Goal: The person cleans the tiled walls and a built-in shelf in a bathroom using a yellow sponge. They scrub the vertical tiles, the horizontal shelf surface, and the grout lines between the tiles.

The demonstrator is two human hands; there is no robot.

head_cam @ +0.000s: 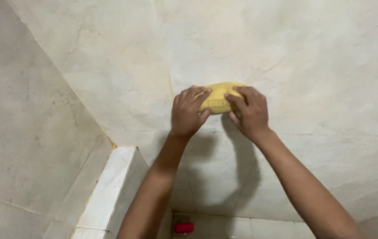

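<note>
Head view looks at a pale marbled wall (pixel 312 53), where both hands press a yellow sponge (pixel 219 96) flat against the surface. Left hand (pixel 189 113) covers the sponge's left end, its fingers (pixel 197 94) curled over the top edge and the thumb tucked under the lower edge, so it grips that end. Right hand (pixel 251 111) lies over the right end, fingers spread across the sponge's face and closed down on it. Only the middle and upper rim of the sponge show between the two hands. Both forearms reach up from the bottom of the frame and cast a dark shadow on the wall below the sponge. A white tiled ledge (pixel 109 186) runs along the lower left corner, meeting a side wall. Down at the bottom edge, between the arms, sits a small red object (pixel 183 228), too small to tell what it is.
</note>
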